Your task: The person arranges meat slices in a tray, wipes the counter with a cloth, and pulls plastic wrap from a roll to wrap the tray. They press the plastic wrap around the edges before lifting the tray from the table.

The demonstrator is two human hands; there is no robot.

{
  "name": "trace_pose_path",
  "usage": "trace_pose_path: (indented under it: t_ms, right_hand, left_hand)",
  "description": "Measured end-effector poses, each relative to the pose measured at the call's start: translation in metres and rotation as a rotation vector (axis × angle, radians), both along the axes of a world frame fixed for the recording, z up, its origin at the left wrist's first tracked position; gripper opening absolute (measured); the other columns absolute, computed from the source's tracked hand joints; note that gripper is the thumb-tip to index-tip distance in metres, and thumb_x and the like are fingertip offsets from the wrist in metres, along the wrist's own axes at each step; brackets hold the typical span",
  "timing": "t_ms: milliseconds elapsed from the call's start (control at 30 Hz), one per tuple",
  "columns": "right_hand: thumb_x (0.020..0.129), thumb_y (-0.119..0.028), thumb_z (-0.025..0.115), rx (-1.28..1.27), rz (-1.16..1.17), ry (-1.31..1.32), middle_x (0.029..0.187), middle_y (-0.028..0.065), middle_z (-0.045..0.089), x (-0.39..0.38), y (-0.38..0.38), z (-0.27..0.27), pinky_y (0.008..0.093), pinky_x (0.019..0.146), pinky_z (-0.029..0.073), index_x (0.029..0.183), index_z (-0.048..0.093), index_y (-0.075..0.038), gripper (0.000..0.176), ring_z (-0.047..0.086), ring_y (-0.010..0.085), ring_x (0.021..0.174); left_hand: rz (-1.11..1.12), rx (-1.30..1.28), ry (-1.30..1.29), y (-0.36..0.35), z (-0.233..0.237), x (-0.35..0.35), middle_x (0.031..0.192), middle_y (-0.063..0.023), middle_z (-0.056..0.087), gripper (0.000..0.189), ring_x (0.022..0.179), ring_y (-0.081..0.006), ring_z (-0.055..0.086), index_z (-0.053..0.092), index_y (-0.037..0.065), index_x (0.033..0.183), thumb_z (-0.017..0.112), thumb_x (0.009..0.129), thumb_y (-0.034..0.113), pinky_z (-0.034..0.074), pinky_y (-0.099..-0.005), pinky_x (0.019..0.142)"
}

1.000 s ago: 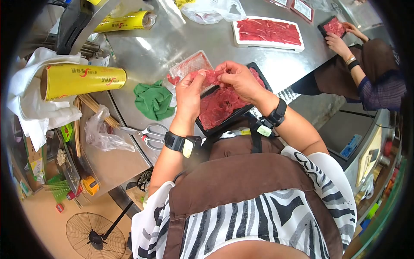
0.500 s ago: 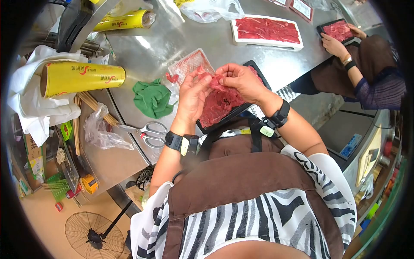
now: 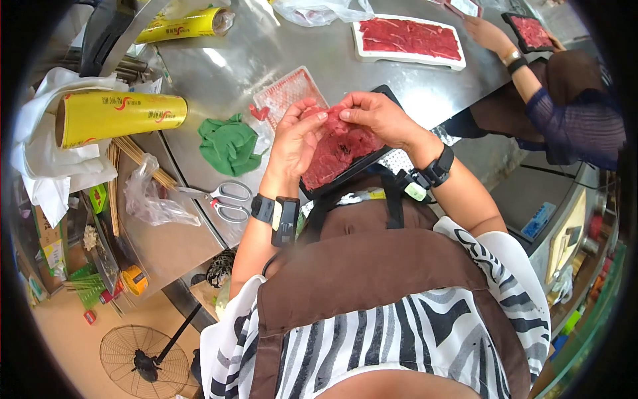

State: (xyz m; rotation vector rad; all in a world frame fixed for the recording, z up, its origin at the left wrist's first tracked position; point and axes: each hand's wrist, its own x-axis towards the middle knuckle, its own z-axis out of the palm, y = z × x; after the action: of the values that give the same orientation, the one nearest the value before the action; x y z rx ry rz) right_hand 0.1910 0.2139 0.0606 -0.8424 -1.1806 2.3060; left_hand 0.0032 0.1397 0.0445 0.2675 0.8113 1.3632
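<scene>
The left hand [image 3: 294, 138] and right hand [image 3: 384, 121] have drawn closer, thumbs and forefingers pinching the slice [image 3: 336, 122] (so it looks more bunched than stretched), held above the tray [image 3: 355, 171] of meat [image 3: 327, 163].

Head-height view, facing forward and down

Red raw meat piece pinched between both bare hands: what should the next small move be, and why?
Probably lower the red raw meat piece onto the red meat layer in the black rectangular tray: the left hand and right hand both pinch it, and it appears to be above that tray.
</scene>
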Motion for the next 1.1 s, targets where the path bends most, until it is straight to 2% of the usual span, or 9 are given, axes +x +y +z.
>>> trace_pose_path:
  t_ms: [167, 300, 467, 533, 567, 667, 967, 1033, 1100]
  right_hand:
    - [0.094, -0.009, 0.062, 0.172, 0.142, -0.121, 0.091, 0.003, 0.066, 0.01, 0.003, -0.001, 0.0238, 0.074, 0.049, 0.1, 0.062, 0.0, 0.011, 0.061, 0.0101, 0.081]
    - [0.091, -0.01, 0.065, 0.289, 0.191, -0.275, 0.085, 0.0014, 0.066, 0.023, 0.001, -0.018, 0.0246, 0.068, 0.047, 0.098, 0.065, 0.0, 0.012, 0.058, 0.0075, 0.075]
    - [0.093, -0.01, 0.064, 0.333, 0.249, -0.425, 0.076, -0.0023, 0.061, 0.032, -0.011, -0.03, 0.0238, 0.06, 0.044, 0.093, 0.066, -0.001, 0.009, 0.054, 0.0066, 0.067]
    - [0.087, -0.018, 0.068, 0.447, 0.251, -0.564, 0.075, 0.0106, 0.067, 0.036, -0.019, -0.053, 0.0331, 0.064, 0.049, 0.088, 0.066, 0.0, 0.019, 0.062, 0.0172, 0.07]
    - [0.086, -0.023, 0.067, 0.557, 0.251, -0.623, 0.077, 0.0181, 0.066, 0.037, -0.023, -0.06, 0.0397, 0.065, 0.049, 0.085, 0.065, 0.0, 0.022, 0.065, 0.029, 0.07]
    - [0.086, -0.025, 0.066, 0.855, 0.211, -0.735, 0.077, 0.0214, 0.065, 0.038, -0.032, -0.055, 0.0462, 0.065, 0.049, 0.081, 0.064, -0.001, 0.024, 0.065, 0.0378, 0.074]
    - [0.086, -0.025, 0.066, 1.25, 0.157, -0.818, 0.069, 0.0189, 0.062, 0.039, -0.034, -0.056, 0.048, 0.058, 0.048, 0.078, 0.061, -0.004, 0.023, 0.063, 0.0391, 0.066]
    - [0.086, -0.025, 0.067, 1.249, 0.157, -0.832, 0.068, 0.0187, 0.062, 0.038, -0.034, -0.051, 0.0478, 0.058, 0.048, 0.078, 0.061, -0.004, 0.023, 0.063, 0.0387, 0.066]
    - [0.086, -0.025, 0.067, 1.249, 0.163, -0.838, 0.068, 0.0186, 0.062, 0.036, -0.034, -0.05, 0.0475, 0.058, 0.048, 0.078, 0.061, -0.004, 0.023, 0.063, 0.0383, 0.066]
  left_hand:
    - [-0.058, -0.05, 0.076, 0.0, -0.003, 0.007, 0.102, -0.0084, 0.064, 0.025, 0.094, -0.0179, 0.065, 0.052, 0.006, 0.103, 0.067, 0.085, -0.004, 0.052, -0.0343, 0.086]
    - [-0.074, -0.158, 0.162, -0.01, 0.004, 0.009, 0.098, -0.0064, 0.065, 0.029, 0.091, -0.0165, 0.065, 0.054, 0.005, 0.108, 0.068, 0.084, -0.003, 0.052, -0.0309, 0.083]
    - [-0.247, -0.026, 0.661, -0.032, -0.031, 0.012, 0.091, -0.004, 0.065, 0.03, 0.084, -0.0095, 0.062, 0.061, 0.002, 0.115, 0.065, 0.085, -0.005, 0.053, -0.0245, 0.074]
    - [-0.242, 0.019, 0.797, -0.043, -0.041, 0.021, 0.085, -0.0019, 0.064, 0.028, 0.078, -0.0071, 0.06, 0.062, 0.001, 0.112, 0.067, 0.085, -0.004, 0.051, -0.0218, 0.071]
    - [-0.277, 0.025, 0.964, -0.047, -0.042, 0.025, 0.092, -0.0049, 0.066, 0.03, 0.08, -0.0114, 0.062, 0.062, 0.001, 0.111, 0.07, 0.083, -0.001, 0.051, -0.0252, 0.072]
    - [-0.284, 0.109, 1.294, -0.051, -0.029, 0.033, 0.099, -0.0136, 0.066, 0.032, 0.087, -0.0237, 0.066, 0.062, 0.002, 0.109, 0.073, 0.079, 0.005, 0.053, -0.0345, 0.074]
    - [-0.378, 0.103, 1.667, -0.057, -0.014, 0.04, 0.096, -0.0138, 0.064, 0.019, 0.089, -0.0301, 0.064, 0.063, 0.006, 0.098, 0.068, 0.08, 0.007, 0.051, -0.0392, 0.078]
    - [-0.15, 0.672, 1.863, -0.057, -0.01, 0.037, 0.1, -0.0107, 0.064, 0.021, 0.097, -0.0294, 0.061, 0.064, 0.004, 0.098, 0.066, 0.077, 0.003, 0.048, -0.0404, 0.086]
    - [-0.246, 0.745, 1.786, -0.055, -0.015, 0.039, 0.103, -0.0103, 0.064, 0.024, 0.101, -0.0296, 0.06, 0.065, 0.003, 0.1, 0.065, 0.076, 0.002, 0.046, -0.0422, 0.09]
